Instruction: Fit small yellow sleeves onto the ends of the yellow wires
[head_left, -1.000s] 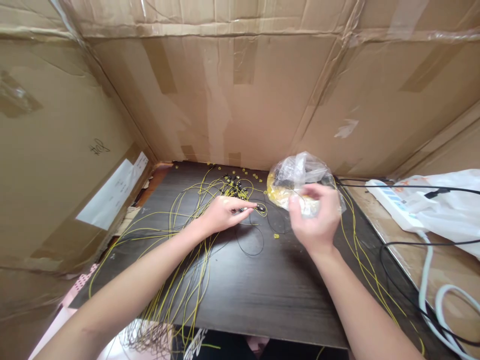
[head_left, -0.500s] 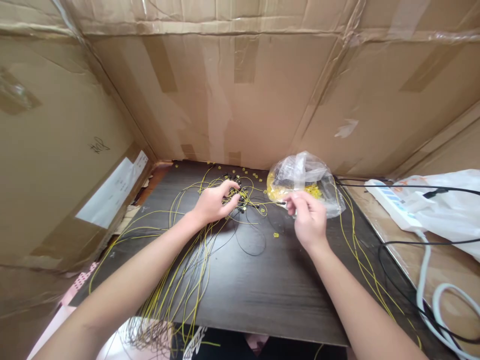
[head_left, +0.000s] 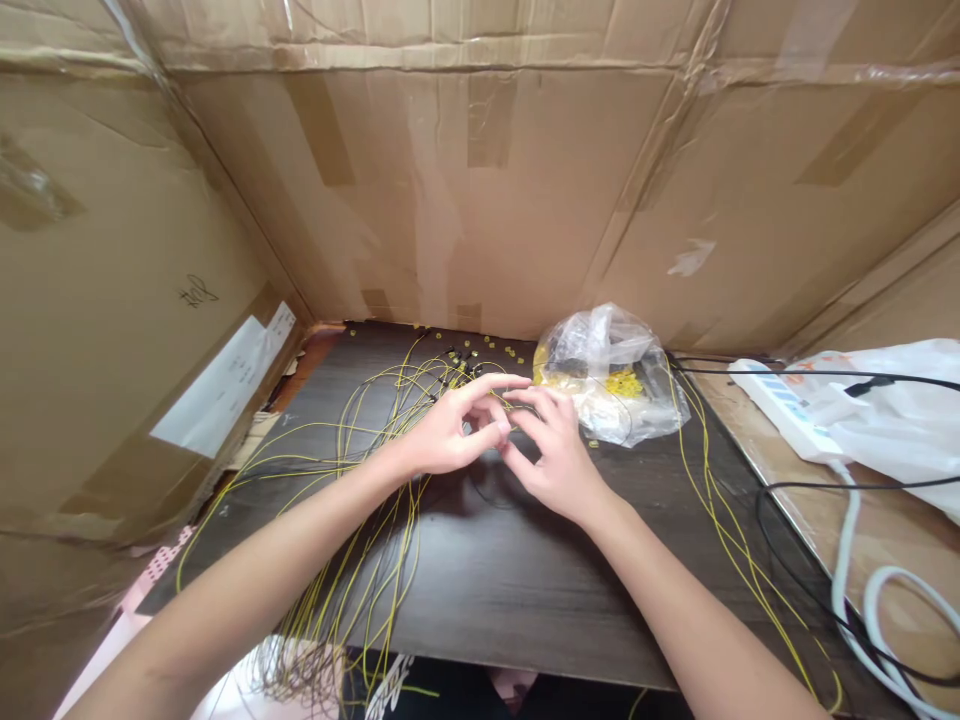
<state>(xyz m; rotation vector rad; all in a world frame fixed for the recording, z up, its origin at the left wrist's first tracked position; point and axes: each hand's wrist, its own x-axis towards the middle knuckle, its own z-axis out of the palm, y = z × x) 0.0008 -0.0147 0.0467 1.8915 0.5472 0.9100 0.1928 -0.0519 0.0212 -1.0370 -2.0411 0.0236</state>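
My left hand is over the pile of thin yellow and black wires. Its thumb and a curled finger come together while the index finger stretches out to the right; whatever is between them is too small to make out. Facing it, my right hand has its fingers apart, with the tips close to or touching the left fingertips. Nothing shows plainly in it. Small black wire ends lie bunched just behind the left hand. A clear plastic bag holding small yellow pieces sits right behind the right hand.
Loose yellow pieces are scattered along the back of the dark table. Wires hang over its front edge. Cardboard walls enclose it. At the right are more yellow wires, a white power strip and a white bag.
My right hand has moved left from beside the clear bag to meet my left hand, and its pinch on a black wire end has opened. My left hand has shifted slightly right and closer.
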